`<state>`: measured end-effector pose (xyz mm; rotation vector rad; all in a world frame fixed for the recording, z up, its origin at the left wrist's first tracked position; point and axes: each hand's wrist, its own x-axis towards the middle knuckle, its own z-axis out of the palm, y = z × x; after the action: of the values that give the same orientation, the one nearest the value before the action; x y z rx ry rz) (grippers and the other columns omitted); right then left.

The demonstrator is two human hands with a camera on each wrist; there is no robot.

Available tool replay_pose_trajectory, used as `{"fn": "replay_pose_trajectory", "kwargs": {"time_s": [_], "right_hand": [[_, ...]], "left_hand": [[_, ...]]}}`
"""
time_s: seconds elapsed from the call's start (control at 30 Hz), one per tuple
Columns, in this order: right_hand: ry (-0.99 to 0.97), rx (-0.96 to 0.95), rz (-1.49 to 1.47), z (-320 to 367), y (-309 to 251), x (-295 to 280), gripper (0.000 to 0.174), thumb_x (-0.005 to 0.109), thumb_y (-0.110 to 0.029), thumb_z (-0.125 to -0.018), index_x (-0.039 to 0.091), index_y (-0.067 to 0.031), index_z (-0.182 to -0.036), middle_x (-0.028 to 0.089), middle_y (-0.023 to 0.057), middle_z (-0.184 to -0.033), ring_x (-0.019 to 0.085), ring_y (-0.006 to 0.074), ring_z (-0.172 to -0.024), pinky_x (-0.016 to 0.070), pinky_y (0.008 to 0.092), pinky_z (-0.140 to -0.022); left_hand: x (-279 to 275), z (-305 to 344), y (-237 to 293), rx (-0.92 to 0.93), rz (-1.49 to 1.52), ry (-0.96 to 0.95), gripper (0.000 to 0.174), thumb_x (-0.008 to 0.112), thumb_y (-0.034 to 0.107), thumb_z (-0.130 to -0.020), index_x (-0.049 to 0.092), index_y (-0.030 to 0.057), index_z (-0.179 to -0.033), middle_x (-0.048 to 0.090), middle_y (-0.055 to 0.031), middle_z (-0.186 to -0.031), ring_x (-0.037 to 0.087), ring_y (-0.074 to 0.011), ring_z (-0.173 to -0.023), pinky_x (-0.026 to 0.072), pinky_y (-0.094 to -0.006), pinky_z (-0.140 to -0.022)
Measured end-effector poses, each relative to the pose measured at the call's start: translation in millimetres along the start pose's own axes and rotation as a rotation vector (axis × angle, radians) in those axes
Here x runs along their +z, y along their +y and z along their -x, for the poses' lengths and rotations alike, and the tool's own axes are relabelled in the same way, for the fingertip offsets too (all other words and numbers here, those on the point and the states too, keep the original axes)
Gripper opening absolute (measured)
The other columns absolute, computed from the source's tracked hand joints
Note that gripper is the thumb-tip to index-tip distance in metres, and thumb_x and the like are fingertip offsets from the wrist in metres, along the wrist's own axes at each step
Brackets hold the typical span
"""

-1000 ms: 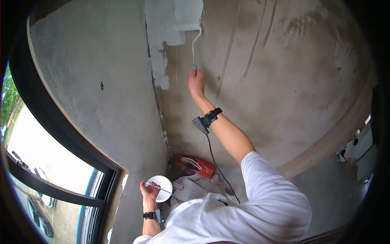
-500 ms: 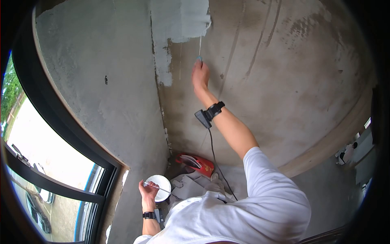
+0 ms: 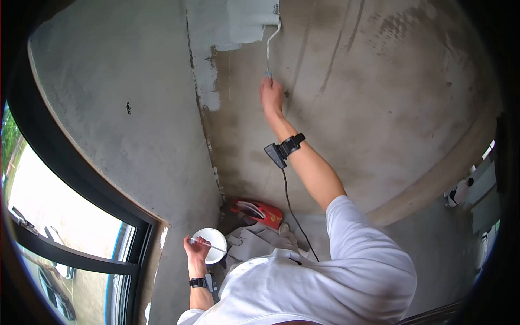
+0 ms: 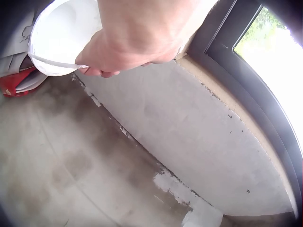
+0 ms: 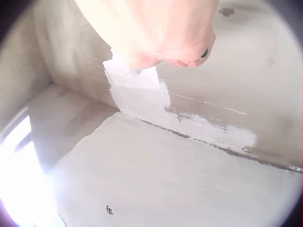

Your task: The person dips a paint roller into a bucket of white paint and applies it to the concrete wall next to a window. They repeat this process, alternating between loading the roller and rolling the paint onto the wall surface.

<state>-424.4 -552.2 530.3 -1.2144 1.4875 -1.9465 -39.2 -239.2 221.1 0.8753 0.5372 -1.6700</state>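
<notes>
White paint roller [image 3: 264, 19] looks light, I judge, fingers aptly clamped: right hand [image 3: 271, 95] on blue handle [image 3: 268, 73], left hand [image 3: 196, 249] on white bucket handle [image 3: 214, 247].

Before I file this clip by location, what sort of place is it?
Probably a room under renovation: its blotchy wall is only partly coated white, the right hand holds a paint roller, and the left hand holds a white bucket.
</notes>
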Motion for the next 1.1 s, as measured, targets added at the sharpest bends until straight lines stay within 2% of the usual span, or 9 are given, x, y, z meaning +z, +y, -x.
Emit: {"fn": "replay_pose_trajectory", "kwargs": {"time_s": [0.17,0.33,0.47,0.63,0.77,0.87,0.93,1.03,1.1], "right_hand": [[0.008,0.019,0.039,28.3,50.0,-5.4,0.038,0.047,-0.032,-0.104,0.049,-0.0095,-0.073,0.043,-0.0045,-0.058,0.037,0.0069,-0.047,0.0285,0.0267,-0.043],[-0.014,0.099,-0.008,52.5,56.1,-6.6,0.035,0.047,-0.031,-0.104,0.049,-0.0092,-0.077,0.042,-0.0046,-0.06,0.038,0.0065,-0.049,0.0285,0.0267,-0.043],[-0.008,0.026,0.094,36.2,53.4,5.0,0.034,0.046,-0.031,-0.105,0.049,-0.0094,-0.078,0.043,-0.0047,-0.062,0.039,0.0062,-0.05,0.0284,0.0266,-0.043],[-0.053,0.044,-0.067,19.4,-14.7,22.3,0.034,0.043,-0.027,-0.105,0.047,-0.0099,-0.075,0.042,-0.0056,-0.061,0.038,0.0065,-0.05,0.0286,0.0278,-0.044],[-0.068,0.004,-0.059,2.1,-36.1,37.0,0.034,0.042,-0.026,-0.104,0.049,-0.0093,-0.075,0.043,-0.0053,-0.06,0.04,0.007,-0.051,0.0303,0.029,-0.045],[0.011,-0.019,-0.003,-8.0,-35.7,51.4,0.038,0.044,-0.03,-0.104,0.055,-0.0058,-0.077,0.051,-0.0003,-0.06,0.048,0.0128,-0.051,0.036,0.0337,-0.047],[0.082,-0.078,0.18,-12.0,-24.9,54.9,0.046,0.047,-0.032,-0.101,0.062,0.007,-0.082,0.066,0.0282,-0.083,0.064,0.0468,-0.082,0.0472,0.0532,-0.074],[0.092,-0.075,0.103,-3.1,-22.0,52.1,0.045,0.048,-0.033,-0.1,0.063,0.0071,-0.085,0.065,0.0304,-0.088,0.061,0.0511,-0.087,0.0464,0.0556,-0.078],[0.096,-0.075,0.121,1.5,-25.3,49.3,0.045,0.048,-0.033,-0.1,0.064,0.0064,-0.087,0.066,0.0297,-0.089,0.061,0.0502,-0.088,0.0468,0.0554,-0.078]], "left_hand": [[2.2,-5.4,-3.2,-0.028,-0.005,-0.03,0.036,0.052,0.041,-0.09,0.044,0.0092,-0.075,0.047,-0.0037,-0.063,0.046,-0.0177,-0.06,0.0378,-0.0366,-0.069],[2.3,-1.8,-5.4,-0.035,-0.004,-0.042,0.035,0.051,0.041,-0.09,0.043,0.0091,-0.077,0.046,-0.0041,-0.063,0.046,-0.0181,-0.061,0.0377,-0.037,-0.069],[-4.4,-0.4,-5.7,-0.024,0.003,-0.045,0.037,0.05,0.041,-0.09,0.042,0.0078,-0.077,0.044,-0.0047,-0.064,0.045,-0.0181,-0.061,0.037,-0.0366,-0.069],[-7.5,4.6,-4.7,-0.034,0.017,-0.028,0.039,0.051,0.042,-0.09,0.042,0.0068,-0.076,0.041,-0.0043,-0.064,0.042,-0.0179,-0.062,0.0352,-0.0354,-0.068],[-12.0,6.3,-4.0,-0.028,0.019,-0.029,0.038,0.051,0.042,-0.09,0.043,0.0077,-0.074,0.044,-0.0044,-0.063,0.043,-0.0182,-0.06,0.0365,-0.0361,-0.067],[-15.0,3.5,-4.8,-0.026,0.01,-0.017,0.037,0.05,0.042,-0.09,0.043,0.0086,-0.074,0.045,-0.0042,-0.062,0.044,-0.0185,-0.059,0.0372,-0.0368,-0.066],[-15.7,6.0,-1.5,-0.034,-0.005,-0.014,0.038,0.05,0.042,-0.09,0.043,0.0085,-0.073,0.043,-0.0041,-0.062,0.042,-0.0186,-0.059,0.0362,-0.0364,-0.065],[-13.5,11.4,2.3,-0.053,-0.02,-0.03,0.038,0.05,0.041,-0.089,0.042,0.0084,-0.072,0.042,-0.0049,-0.063,0.042,-0.0189,-0.06,0.0355,-0.0365,-0.065],[-17.7,9.2,10.0,-0.057,-0.028,-0.059,0.037,0.05,0.041,-0.088,0.043,0.0078,-0.072,0.043,-0.0051,-0.064,0.042,-0.0194,-0.061,0.0358,-0.0368,-0.066]]}}
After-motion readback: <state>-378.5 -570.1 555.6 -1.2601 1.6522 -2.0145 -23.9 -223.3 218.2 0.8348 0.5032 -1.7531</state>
